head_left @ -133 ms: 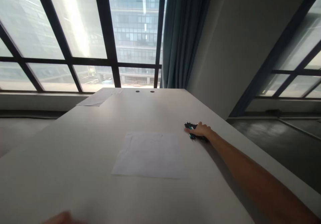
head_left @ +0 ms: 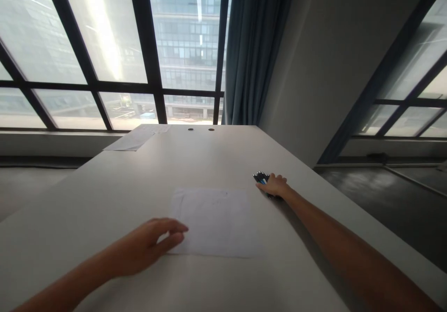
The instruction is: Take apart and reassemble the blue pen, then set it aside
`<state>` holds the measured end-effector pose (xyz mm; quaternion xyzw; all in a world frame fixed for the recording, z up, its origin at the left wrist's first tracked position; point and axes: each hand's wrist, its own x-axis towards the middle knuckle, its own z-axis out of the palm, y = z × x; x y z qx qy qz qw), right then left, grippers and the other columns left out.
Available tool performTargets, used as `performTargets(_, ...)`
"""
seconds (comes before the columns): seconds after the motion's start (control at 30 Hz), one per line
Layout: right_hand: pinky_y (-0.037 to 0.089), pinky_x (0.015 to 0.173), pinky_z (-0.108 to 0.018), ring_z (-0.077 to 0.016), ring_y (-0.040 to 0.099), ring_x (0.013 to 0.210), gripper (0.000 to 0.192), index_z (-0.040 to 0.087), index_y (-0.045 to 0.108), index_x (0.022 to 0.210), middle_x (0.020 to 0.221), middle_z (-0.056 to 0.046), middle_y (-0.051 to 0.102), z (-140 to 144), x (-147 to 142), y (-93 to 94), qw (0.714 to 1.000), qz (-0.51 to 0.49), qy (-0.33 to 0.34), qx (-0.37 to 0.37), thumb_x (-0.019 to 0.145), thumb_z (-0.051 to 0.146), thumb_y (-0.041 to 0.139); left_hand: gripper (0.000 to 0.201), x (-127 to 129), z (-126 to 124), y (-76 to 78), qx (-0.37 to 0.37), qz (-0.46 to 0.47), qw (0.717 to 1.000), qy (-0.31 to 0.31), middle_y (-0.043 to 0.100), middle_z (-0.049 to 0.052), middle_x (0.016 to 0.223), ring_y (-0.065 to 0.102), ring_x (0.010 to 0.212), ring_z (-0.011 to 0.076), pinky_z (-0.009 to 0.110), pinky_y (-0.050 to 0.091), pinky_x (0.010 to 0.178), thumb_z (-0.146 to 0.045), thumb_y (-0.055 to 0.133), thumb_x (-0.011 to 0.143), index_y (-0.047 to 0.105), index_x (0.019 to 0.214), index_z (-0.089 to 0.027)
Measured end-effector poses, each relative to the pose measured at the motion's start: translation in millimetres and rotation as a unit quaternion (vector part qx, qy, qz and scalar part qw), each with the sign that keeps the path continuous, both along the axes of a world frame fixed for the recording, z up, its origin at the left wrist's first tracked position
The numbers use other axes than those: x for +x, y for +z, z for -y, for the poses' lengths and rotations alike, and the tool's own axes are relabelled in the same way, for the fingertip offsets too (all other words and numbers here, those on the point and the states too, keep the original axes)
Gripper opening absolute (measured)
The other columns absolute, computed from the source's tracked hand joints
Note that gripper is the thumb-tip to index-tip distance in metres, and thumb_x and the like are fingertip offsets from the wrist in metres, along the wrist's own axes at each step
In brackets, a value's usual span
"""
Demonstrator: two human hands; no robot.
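A bundle of dark pens point(head_left: 261, 177), a few with blue or teal parts, lies on the white table to the right. My right hand point(head_left: 276, 185) is closed around the bundle, its arm stretched far forward; the pen tips poke out on the left, and the palm hides the rest. In front of me is a white sheet of paper point(head_left: 216, 221). Over its left edge is my left hand point(head_left: 150, 243), with thumb and fingers apart and nothing between them. I cannot tell whether its fingertips touch the paper.
More sheets of paper point(head_left: 127, 139) lie at the table's far left corner. Two dark round holes point(head_left: 200, 129) sit near the far edge of the white table point(head_left: 206, 158). Behind it are windows point(head_left: 188, 46), a blue curtain point(head_left: 256, 46) and a grey wall point(head_left: 321, 70).
My left hand has come in from the bottom edge up to the paper's left side. My right hand stays on the pens, shifted slightly left in view.
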<state>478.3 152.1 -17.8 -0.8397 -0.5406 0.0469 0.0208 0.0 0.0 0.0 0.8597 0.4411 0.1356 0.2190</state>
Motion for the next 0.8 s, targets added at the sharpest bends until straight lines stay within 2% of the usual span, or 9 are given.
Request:
performTargets(0.07, 0.041, 0.093, -0.046, -0.0399, 0.049, 0.120, 0.067, 0.004, 0.042, 0.132, 0.129, -0.029, 0.048, 10.7, -6.0, -3.1, 0.998, 0.025, 0.041, 0.026, 0.086, 0.051, 0.053, 0.046, 44.5, -50.0, 29.1, 0.035, -0.017, 0.998, -0.053, 0.064, 0.006, 0.127, 0.058, 0.117, 0.0227, 0.037, 0.044, 0.103, -0.052, 0.038, 0.096, 0.061, 0.124, -0.026)
performTargets(0.1, 0.042, 0.091, -0.044, -0.0388, 0.052, 0.117, 0.058, 0.004, 0.042, 0.131, 0.125, -0.028, 0.050, 15.4, -6.0, -3.3, 0.997, 0.041, 0.057, 0.040, 0.088, 0.041, 0.051, 0.046, 60.6, -69.4, 33.5, 0.059, -0.030, 0.996, -0.058, 0.061, 0.007, 0.131, 0.054, 0.122, 0.0241, 0.042, 0.040, 0.107, -0.051, 0.039, 0.095, 0.059, 0.126, -0.024)
performTargets(0.17, 0.043, 0.086, -0.042, -0.0366, 0.057, 0.108, 0.051, 0.003, 0.042, 0.129, 0.118, -0.028, 0.055, 20.0, -0.1, -1.1, 0.994, 0.059, 0.072, 0.051, 0.086, 0.028, 0.051, 0.049, 78.1, -95.0, 25.4, 0.089, -0.072, 0.992, -0.043, 0.051, 0.009, 0.143, 0.043, 0.134, 0.0277, 0.049, 0.033, 0.112, -0.053, 0.045, 0.093, 0.055, 0.132, -0.025)
performTargets(0.23, 0.044, 0.080, -0.038, -0.0339, 0.061, 0.100, 0.054, 0.002, 0.041, 0.130, 0.111, -0.026, 0.060, 16.1, 10.3, 3.5, 0.995, 0.044, 0.080, 0.028, 0.082, 0.023, 0.055, 0.056, 80.7, -104.7, 5.6, 0.092, -0.102, 0.990, -0.042, 0.040, 0.008, 0.151, 0.033, 0.141, 0.0296, 0.054, 0.023, 0.116, -0.056, 0.048, 0.091, 0.049, 0.137, -0.025)
performTargets(0.33, 0.044, 0.075, -0.033, -0.0309, 0.063, 0.097, 0.065, 0.004, 0.039, 0.132, 0.108, -0.023, 0.063, -2.9, 19.4, 11.4, 0.994, 0.006, 0.114, -0.004, 0.074, 0.021, 0.062, 0.056, 77.3, -100.1, -19.2, 0.084, -0.099, 0.991, -0.025, 0.034, 0.006, 0.154, 0.025, 0.144, 0.0287, 0.057, 0.018, 0.117, -0.055, 0.038, 0.095, 0.043, 0.143, -0.027)
performTargets(0.4, 0.043, 0.073, -0.030, -0.0289, 0.063, 0.096, 0.069, 0.007, 0.040, 0.134, 0.108, -0.019, 0.065, -20.4, 10.5, 16.4, 0.989, -0.007, 0.151, 0.009, 0.070, 0.020, 0.063, 0.054, 78.6, -92.0, -25.3, 0.088, -0.089, 0.992, 0.001, 0.033, 0.005, 0.154, 0.024, 0.144, 0.0290, 0.057, 0.017, 0.117, -0.054, 0.038, 0.095, 0.044, 0.142, -0.029)
performTargets(0.5, 0.042, 0.070, -0.028, -0.0263, 0.064, 0.090, 0.075, 0.015, 0.041, 0.137, 0.105, -0.014, 0.067, -48.1, -32.2, 23.5, 0.972, -0.015, 0.233, 0.030, 0.065, 0.016, 0.063, 0.054, 85.5, -81.6, -24.9, 0.085, -0.074, 0.994, 0.007, 0.034, 0.006, 0.154, 0.026, 0.144, 0.0299, 0.059, 0.017, 0.117, -0.053, 0.041, 0.094, 0.044, 0.142, -0.029)
performTargets(0.67, 0.044, 0.077, -0.028, -0.0256, 0.064, 0.095, 0.077, 0.023, 0.044, 0.137, 0.111, -0.010, 0.068, -88.7, -130.3, 28.7, 0.912, -0.030, 0.402, 0.074, 0.063, 0.012, 0.062, 0.054, 91.9, -74.6, -20.5, 0.072, -0.062, 0.995, 0.023, 0.035, 0.006, 0.154, 0.026, 0.144, 0.0311, 0.061, 0.018, 0.116, -0.051, 0.043, 0.093, 0.045, 0.142, -0.029)
performTargets(0.8, 0.044, 0.090, -0.033, -0.0277, 0.060, 0.108, 0.077, 0.025, 0.049, 0.136, 0.124, -0.010, 0.061, -108.1, -164.0, 22.8, 0.881, -0.023, 0.467, 0.077, 0.061, 0.011, 0.063, 0.054, 92.0, -74.3, -16.0, 0.056, -0.068, 0.996, 0.019, 0.034, 0.005, 0.154, 0.026, 0.143, 0.0315, 0.061, 0.018, 0.116, -0.051, 0.045, 0.092, 0.045, 0.142, -0.029)
